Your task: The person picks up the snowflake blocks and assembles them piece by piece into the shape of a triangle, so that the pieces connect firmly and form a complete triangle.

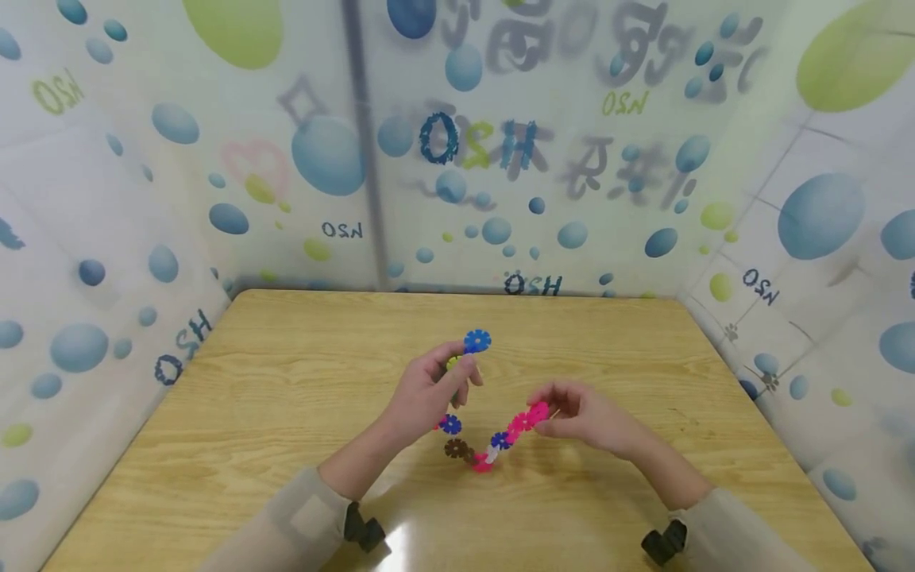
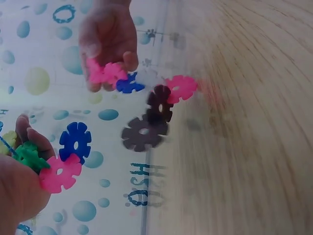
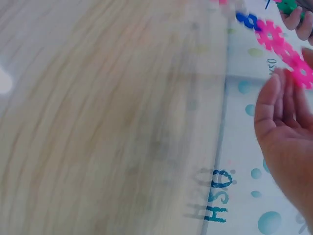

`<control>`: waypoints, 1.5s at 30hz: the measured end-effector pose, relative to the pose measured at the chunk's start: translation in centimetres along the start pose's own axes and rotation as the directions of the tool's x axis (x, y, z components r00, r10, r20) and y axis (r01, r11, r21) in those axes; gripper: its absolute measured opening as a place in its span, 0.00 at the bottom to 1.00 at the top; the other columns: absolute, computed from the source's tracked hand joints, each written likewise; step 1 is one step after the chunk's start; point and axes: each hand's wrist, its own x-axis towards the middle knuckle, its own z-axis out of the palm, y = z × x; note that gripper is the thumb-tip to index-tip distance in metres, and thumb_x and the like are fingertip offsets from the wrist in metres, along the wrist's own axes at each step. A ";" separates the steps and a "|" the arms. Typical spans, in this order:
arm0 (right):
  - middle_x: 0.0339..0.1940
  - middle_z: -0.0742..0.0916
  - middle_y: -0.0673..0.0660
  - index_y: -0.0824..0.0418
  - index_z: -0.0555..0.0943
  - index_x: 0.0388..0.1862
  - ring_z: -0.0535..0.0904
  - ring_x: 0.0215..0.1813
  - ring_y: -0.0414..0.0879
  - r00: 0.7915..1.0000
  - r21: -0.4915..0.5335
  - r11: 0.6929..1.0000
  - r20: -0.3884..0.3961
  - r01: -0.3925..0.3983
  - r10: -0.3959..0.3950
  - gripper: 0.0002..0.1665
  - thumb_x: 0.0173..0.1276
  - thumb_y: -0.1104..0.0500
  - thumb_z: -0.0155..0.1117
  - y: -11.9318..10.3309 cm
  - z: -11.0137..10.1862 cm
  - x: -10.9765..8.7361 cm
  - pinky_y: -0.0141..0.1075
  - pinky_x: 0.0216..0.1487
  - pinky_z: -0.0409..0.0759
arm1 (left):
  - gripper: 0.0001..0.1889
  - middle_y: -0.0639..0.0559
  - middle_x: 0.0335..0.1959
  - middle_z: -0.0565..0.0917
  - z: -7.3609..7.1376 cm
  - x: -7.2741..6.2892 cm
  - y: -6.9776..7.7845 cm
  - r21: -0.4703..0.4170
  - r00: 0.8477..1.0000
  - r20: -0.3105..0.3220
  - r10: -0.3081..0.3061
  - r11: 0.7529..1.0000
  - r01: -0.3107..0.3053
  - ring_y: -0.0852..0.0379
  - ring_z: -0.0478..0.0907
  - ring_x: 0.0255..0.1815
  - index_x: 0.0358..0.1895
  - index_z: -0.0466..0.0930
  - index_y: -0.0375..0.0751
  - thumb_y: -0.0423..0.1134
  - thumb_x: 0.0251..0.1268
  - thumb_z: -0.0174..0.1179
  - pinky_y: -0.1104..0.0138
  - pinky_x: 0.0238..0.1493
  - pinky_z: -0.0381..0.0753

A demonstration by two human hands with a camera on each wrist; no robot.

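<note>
My left hand (image 1: 427,391) pinches a string of interlocking snowflake discs between thumb and fingers. A light-blue disc (image 1: 477,341) stands above the fingertips, a yellow one (image 1: 453,363) is partly covered, and green (image 2: 30,156), pink (image 2: 60,174) and dark-blue (image 2: 75,143) discs hang below. To the right, my right hand (image 1: 588,417) pinches the pink end disc (image 1: 538,412) of another run of discs. That run slopes down through blue (image 1: 501,440), white (image 1: 492,454) and pink (image 1: 482,463) to brown discs (image 1: 456,449). A gap shows between the last brown disc and the dark-blue disc in the left wrist view.
Beneath both hands is a light wooden table (image 1: 286,373) with a bright reflection near its front. Curtains (image 1: 457,238) printed with bubbles and letters stand along the back and both sides. Each forearm carries a black strap-on camera, such as the right one (image 1: 665,543).
</note>
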 end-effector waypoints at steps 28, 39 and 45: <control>0.54 0.88 0.56 0.55 0.83 0.69 0.90 0.50 0.48 0.921 0.127 0.962 -0.344 0.240 -0.184 0.24 0.77 0.60 0.74 -6.1 3.4 1.7 0.35 0.51 0.91 | 0.19 0.38 0.54 0.85 0.9 0.2 1.0 -0.157 0.999 -0.025 0.044 0.986 -0.047 0.56 0.86 0.37 0.73 0.78 0.41 0.42 0.89 0.57 0.65 0.40 0.91; 0.59 0.89 0.60 0.56 0.84 0.65 0.90 0.49 0.50 0.918 0.063 0.971 -0.345 0.231 -0.196 0.21 0.75 0.59 0.76 -6.7 4.3 2.1 0.35 0.50 0.92 | 0.24 0.45 0.58 0.79 1.0 -0.1 1.0 -0.163 0.991 -0.002 0.130 0.978 -0.129 0.52 0.87 0.40 0.80 0.72 0.55 0.41 0.88 0.57 0.64 0.31 0.91; 0.60 0.89 0.59 0.55 0.85 0.64 0.90 0.49 0.50 0.916 0.050 0.971 -0.346 0.233 -0.202 0.21 0.75 0.60 0.77 -6.7 4.5 2.3 0.35 0.50 0.92 | 0.30 0.42 0.60 0.75 1.1 -0.2 0.8 -0.131 0.984 0.006 0.175 0.976 -0.173 0.46 0.87 0.39 0.87 0.63 0.64 0.39 0.89 0.55 0.58 0.36 0.94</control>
